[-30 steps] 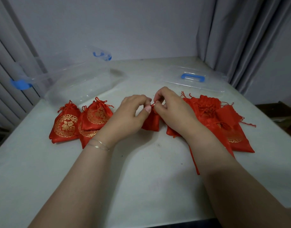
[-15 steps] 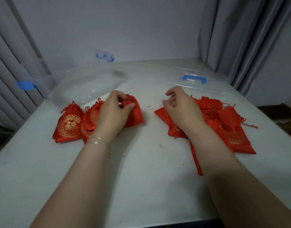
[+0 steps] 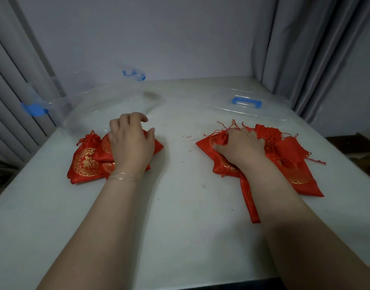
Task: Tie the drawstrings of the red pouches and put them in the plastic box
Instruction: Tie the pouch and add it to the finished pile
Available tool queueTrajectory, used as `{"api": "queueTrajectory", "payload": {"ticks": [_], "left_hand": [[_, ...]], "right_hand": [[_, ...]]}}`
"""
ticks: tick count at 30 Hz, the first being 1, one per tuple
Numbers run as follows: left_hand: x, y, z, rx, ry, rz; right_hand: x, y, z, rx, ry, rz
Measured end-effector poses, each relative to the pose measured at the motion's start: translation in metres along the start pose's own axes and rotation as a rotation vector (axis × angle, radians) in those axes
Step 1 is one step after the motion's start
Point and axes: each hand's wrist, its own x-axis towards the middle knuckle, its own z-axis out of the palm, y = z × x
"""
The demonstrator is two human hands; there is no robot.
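We are between two pouches. Our left hand (image 3: pixel 130 146) is resting with relaxed, slightly spread fingers on the tied pouches (image 3: pixel 90 159) near the left edge of the tabletop (image 3: pixel 180 206), just in front of the box (image 3: pixel 108 105). Our right hand (image 3: pixel 239 146) is lying on the loose pile (image 3: pixel 293 162) near the right edge, its fingers curling round one pouch neck, though we cannot tell if the grip is firm. Next, we judge, we are lifting that pouch to the middle, finding both strings and tying them. No pouch is in the box yet.
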Motion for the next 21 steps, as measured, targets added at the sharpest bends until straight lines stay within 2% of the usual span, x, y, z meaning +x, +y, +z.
{"api": "queueTrajectory", "payload": {"ticks": [5,8,11,14,17,21], "left_hand": [[-0.009,0.019,0.005,-0.231,-0.125,0.165],[-0.015,0.033,0.002,-0.458,-0.320,0.092],[-0.022,0.042,0.005,-0.652,-0.547,-0.009],[-0.026,0.048,0.009,-0.823,-0.711,-0.084],[-0.025,0.051,0.009,-0.982,-0.692,-0.227],[-0.023,0.048,0.006,-1.111,-0.694,-0.346]], "right_hand": [[0.001,-0.001,-0.002,0.086,0.064,-0.019],[0.000,-0.003,-0.002,0.236,0.189,-0.087],[-0.005,-0.011,-0.004,0.437,0.300,-0.245],[-0.012,-0.024,-0.001,0.592,0.276,-0.424],[-0.016,-0.032,0.005,0.741,0.169,-0.533],[-0.012,-0.032,0.005,0.982,0.194,-0.499]]}}
